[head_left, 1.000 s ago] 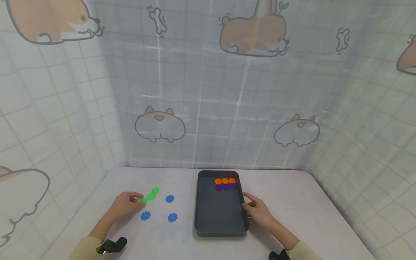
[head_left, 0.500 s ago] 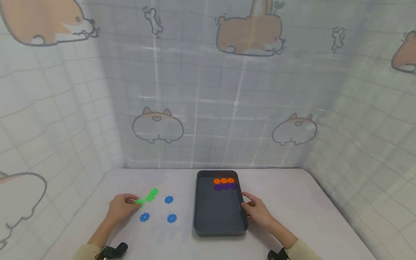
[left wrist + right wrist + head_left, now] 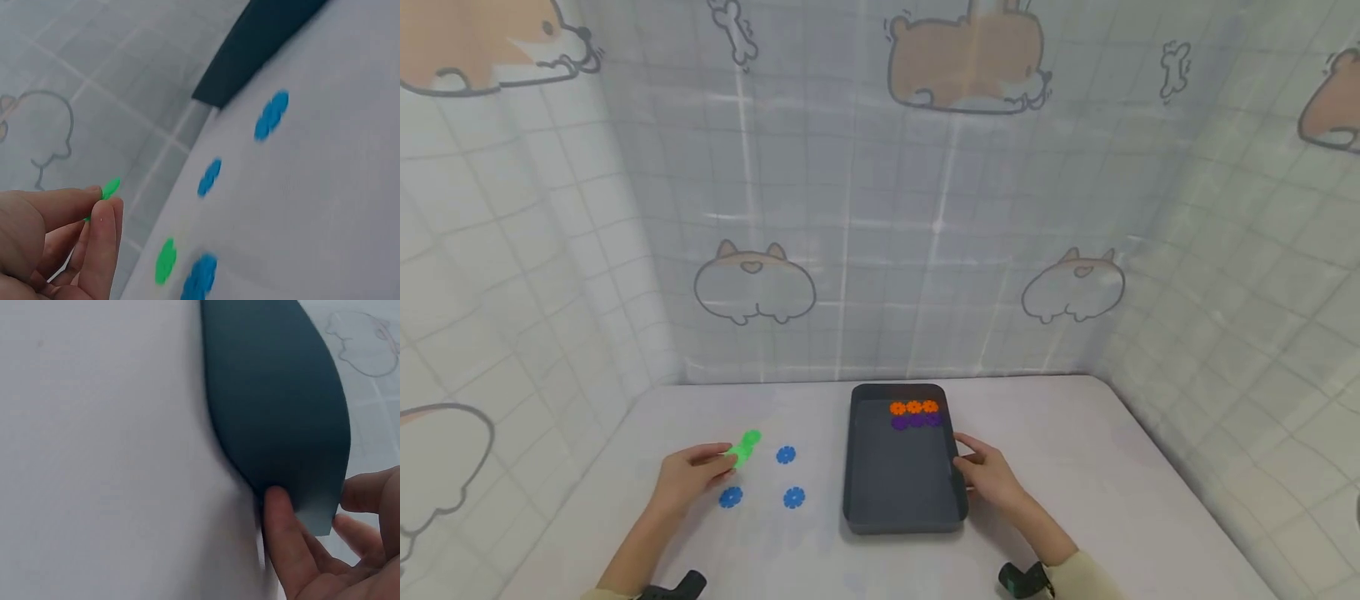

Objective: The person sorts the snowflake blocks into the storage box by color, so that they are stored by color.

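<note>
My left hand (image 3: pixel 688 477) pinches a small green flower-shaped disc (image 3: pixel 112 186) between thumb and fingertips. In the left wrist view that disc shows edge-on, raised off the table. Another green disc (image 3: pixel 752 437) lies just beyond the fingertips; the green pieces overlap in the head view, so their borders are hard to tell. Three blue flower-shaped discs (image 3: pixel 793 497) lie apart from one another, right of and nearer than the green ones. At the dark grey tray (image 3: pixel 901 479), my right hand (image 3: pixel 994 479) holds the right wall, one finger against its outer face (image 3: pixel 278 497).
Rows of three orange discs (image 3: pixel 913 407) and three purple discs (image 3: pixel 917 421) lie at the tray's far right end. White cloth covers the table (image 3: pixel 1045 417). A patterned curtain (image 3: pixel 880 250) encloses the back and sides.
My left hand drew a green disc leftward from the others, then brought it back right, over the remaining green. The right hand stays at the tray. The head view has shifted slightly.
</note>
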The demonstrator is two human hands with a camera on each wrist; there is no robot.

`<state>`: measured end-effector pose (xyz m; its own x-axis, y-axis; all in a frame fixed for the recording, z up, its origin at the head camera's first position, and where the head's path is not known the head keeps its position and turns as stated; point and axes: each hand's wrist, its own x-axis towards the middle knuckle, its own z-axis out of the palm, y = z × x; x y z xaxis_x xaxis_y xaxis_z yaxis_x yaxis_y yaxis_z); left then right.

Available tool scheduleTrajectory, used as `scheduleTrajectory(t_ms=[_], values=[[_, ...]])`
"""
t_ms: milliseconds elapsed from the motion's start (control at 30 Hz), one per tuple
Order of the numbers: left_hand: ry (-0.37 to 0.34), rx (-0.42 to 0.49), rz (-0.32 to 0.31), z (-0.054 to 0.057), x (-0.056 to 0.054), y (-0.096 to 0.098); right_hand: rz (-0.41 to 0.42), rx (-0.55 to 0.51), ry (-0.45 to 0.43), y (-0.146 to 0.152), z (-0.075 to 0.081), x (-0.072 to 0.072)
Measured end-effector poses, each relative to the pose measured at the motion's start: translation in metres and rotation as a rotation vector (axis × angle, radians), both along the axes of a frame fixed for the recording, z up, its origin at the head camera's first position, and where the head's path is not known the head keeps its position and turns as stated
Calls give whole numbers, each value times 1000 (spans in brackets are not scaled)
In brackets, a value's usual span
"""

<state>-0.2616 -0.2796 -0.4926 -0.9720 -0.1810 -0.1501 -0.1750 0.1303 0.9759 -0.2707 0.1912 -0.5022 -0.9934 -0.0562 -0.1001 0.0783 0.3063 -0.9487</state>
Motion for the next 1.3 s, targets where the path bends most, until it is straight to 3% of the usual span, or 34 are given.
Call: scheduleTrajectory(t_ms=[233,600,1067,1300], values=[[29,87,-22,14,6,47,-44,-32,-14,-2,-1,2],[77,237,-52,11,3,111,-83,-12,-13,-4,-1,6],[101,253,-107,33,-8,176,-91,-60,11,-7,4,5],[101,244,-174,29,-15,205,-69,-25,4,-8,8,10]])
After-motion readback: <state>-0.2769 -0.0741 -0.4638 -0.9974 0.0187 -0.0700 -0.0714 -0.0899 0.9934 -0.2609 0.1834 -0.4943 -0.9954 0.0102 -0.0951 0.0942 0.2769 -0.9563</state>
